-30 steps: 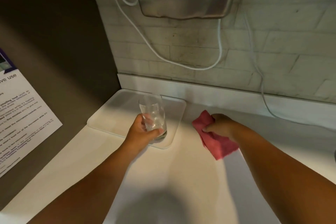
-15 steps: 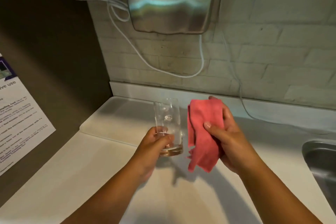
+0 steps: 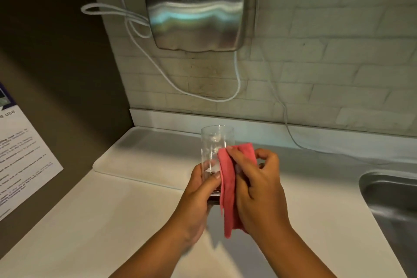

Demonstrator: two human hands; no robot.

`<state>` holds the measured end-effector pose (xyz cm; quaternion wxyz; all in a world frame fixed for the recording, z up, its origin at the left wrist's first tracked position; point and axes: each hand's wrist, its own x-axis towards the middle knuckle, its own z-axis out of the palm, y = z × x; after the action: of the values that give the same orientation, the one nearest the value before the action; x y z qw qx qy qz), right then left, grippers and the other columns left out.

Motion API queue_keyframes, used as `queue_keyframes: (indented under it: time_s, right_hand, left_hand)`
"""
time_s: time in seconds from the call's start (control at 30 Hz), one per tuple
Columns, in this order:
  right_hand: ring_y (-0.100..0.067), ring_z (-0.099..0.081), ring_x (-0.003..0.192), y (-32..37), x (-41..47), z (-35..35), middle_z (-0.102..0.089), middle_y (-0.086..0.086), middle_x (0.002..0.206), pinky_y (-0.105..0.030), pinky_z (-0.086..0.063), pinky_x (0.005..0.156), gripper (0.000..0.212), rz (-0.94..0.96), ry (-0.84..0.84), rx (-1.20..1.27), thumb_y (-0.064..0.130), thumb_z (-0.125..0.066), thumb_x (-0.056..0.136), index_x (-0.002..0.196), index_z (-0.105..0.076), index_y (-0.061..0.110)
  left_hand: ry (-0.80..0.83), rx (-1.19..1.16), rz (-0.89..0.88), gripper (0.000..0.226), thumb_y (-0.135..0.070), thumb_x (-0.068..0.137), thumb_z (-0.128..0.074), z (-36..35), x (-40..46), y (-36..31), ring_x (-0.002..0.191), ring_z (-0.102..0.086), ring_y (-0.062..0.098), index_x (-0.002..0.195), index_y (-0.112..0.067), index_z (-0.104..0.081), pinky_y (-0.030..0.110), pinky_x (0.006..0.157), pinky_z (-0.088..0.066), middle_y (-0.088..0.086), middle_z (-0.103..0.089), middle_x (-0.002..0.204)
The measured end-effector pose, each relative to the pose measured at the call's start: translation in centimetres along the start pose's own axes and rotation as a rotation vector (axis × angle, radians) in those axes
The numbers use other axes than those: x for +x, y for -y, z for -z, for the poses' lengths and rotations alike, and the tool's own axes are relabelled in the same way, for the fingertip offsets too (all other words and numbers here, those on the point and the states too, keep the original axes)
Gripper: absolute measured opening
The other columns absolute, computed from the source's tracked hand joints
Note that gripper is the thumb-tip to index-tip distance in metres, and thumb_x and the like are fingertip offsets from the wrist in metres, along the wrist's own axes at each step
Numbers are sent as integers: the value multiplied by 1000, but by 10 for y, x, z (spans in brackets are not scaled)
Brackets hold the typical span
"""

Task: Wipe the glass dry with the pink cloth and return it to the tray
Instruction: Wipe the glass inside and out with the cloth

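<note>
The wiping step is just under way. The left hand [image 3: 198,189] is wrapped around the lower part of the glass [image 3: 215,153], holding it upright above the counter [image 3: 112,221] at the middle of the view, clear of the tray [image 3: 144,153], which lies empty at ten o'clock from it. The right hand [image 3: 255,185] is closed on the pink cloth [image 3: 228,178] and presses it against the glass's right side — cloth and glass touch, the loose end hanging down at six o'clock.

Next, I judge, the cloth must travel round the wall and into the mouth while the left hand turns the glass, gripping firmly since wet glass may slip; only then back to the tray.

Writing: the hand dryer [image 3: 200,11] at twelve o'clock bears a faint brand I cannot read. The notice [image 3: 20,158] at nine o'clock shows "use" — the smaller print is illegible.
</note>
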<state>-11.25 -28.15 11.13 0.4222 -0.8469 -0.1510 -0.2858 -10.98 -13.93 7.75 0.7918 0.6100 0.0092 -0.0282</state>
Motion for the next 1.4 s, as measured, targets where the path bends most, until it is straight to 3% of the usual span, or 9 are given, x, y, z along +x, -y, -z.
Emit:
queue_keyframes:
  time_s: [0.13, 0.3, 0.43, 0.63, 0.9, 1.0, 1.07, 1.2, 1.4]
  right_hand:
    - [1, -56, 81, 9, 1, -5, -31, 17, 117, -15, -51, 61, 52, 21, 16, -85, 62, -40, 100, 151, -37, 52]
    - [-6, -55, 78, 16, 5, -6, -33, 15, 111, -28, -55, 54, 50, 37, 24, -116, 66, -33, 100, 150, -27, 64]
    - [-7, -50, 74, 19, 19, -10, -34, 10, 103, -23, -50, 53, 51, 62, 30, -153, 64, -34, 101, 152, -31, 58]
    - [-4, -49, 70, 13, 43, -8, -35, 6, 99, -23, -45, 53, 54, -10, 19, -185, 68, -27, 100, 153, -22, 61]
    - [-2, -49, 70, 26, 0, -18, -33, 15, 96, -28, -52, 53, 52, 48, 133, -182, 70, -19, 99, 150, -7, 70]
    - [-4, -50, 75, 24, 14, -17, -35, 11, 99, -27, -52, 55, 51, 78, 125, -175, 69, -22, 100, 151, -13, 68]
    - [-5, -50, 77, 18, 28, -14, -35, 9, 102, -28, -53, 58, 51, 67, 110, -174, 68, -21, 101, 151, -13, 67]
    - [-4, -52, 76, 7, 49, -10, -37, 7, 103, -25, -49, 59, 50, -11, 95, -154, 69, -19, 100, 150, -12, 69]
    - [-3, -54, 74, 10, 32, -11, -36, 15, 101, -26, -53, 60, 48, -35, 112, -84, 72, -22, 99, 146, -10, 75]
  left_hand:
    - [-93, -16, -23, 83, -97, 70, -52, -13, 1, -4, 110, -77, 22, 123, -35, -70, 31, 82, -60, 7, -81, 118]
    - [-160, -17, -34, 78, -84, 88, -42, -18, 5, -9, 122, -73, 24, 133, -26, -68, 51, 107, -54, 8, -79, 127]
    - [-152, 46, -19, 68, -84, 86, -42, -19, -1, -9, 114, -76, 20, 125, -35, -68, 51, 96, -61, -2, -81, 120]
    - [-230, -19, 27, 69, -78, 84, -46, -23, -11, -13, 105, -76, 41, 118, -21, -67, 69, 88, -60, 18, -79, 111]
    - [-246, -110, 57, 74, -76, 82, -53, -14, -3, -25, 111, -78, 25, 125, -17, -68, 48, 103, -56, 10, -83, 116]
    - [-230, -48, 35, 71, -79, 83, -49, -13, -6, -21, 105, -80, 22, 119, -21, -69, 42, 88, -60, 5, -84, 110]
    - [-229, 10, 38, 72, -81, 81, -45, -15, -8, -19, 99, -80, 27, 116, -22, -67, 45, 81, -64, 9, -83, 107]
    - [-235, 14, 65, 72, -79, 81, -46, -21, -11, -20, 103, -74, 49, 112, -17, -63, 66, 88, -62, 34, -66, 118]
    - [-232, 17, 23, 72, -83, 77, -49, -18, -1, -18, 93, -81, 27, 115, -24, -65, 35, 72, -62, 15, -81, 107]
